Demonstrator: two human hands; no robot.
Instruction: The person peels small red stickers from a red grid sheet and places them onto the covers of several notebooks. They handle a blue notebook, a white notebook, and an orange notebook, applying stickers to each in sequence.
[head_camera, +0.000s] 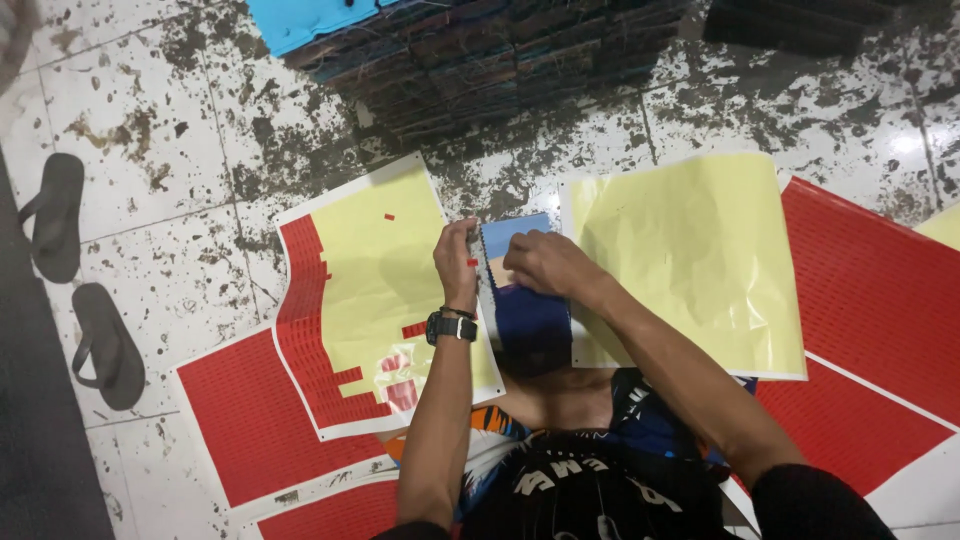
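— Red, a small sticker (471, 263), sits at the fingertips of the left hand (456, 262). The fingers are pinched nearly closed around it, just at the top left corner of the blue booklet (522, 300).

— And the right hand (545, 265)?

— It lies curled on the booklet, fingers bent and pressing on the page near its upper edge. I cannot tell if it grips something or only holds the page down. The booklet itself is between both hands, resting over the person's lap.

— How many sheets do you count around?

— Two yellow backing sheets. The left backing sheet (375, 300) has red stickers remaining along its left and lower side, and it touches the left wrist, where there is one black watch (452, 326). The right backing sheet (690, 260) is peeled bare, wrinkled, its left edge just beside the booklet. Full red sheets: I see at least three, one at the left (250, 425), one at the right (870, 280), one lower right (850, 425), partly under the yellow ones.

— Anything else?

— Two dark sandals (80, 280) on the stained tile floor (170, 130), well apart from the sheets, near the left edge. One dark stack of bundles (500, 60) at the top. Open floor lies between the sandals and the left sheets, and between the stack and the sheets.
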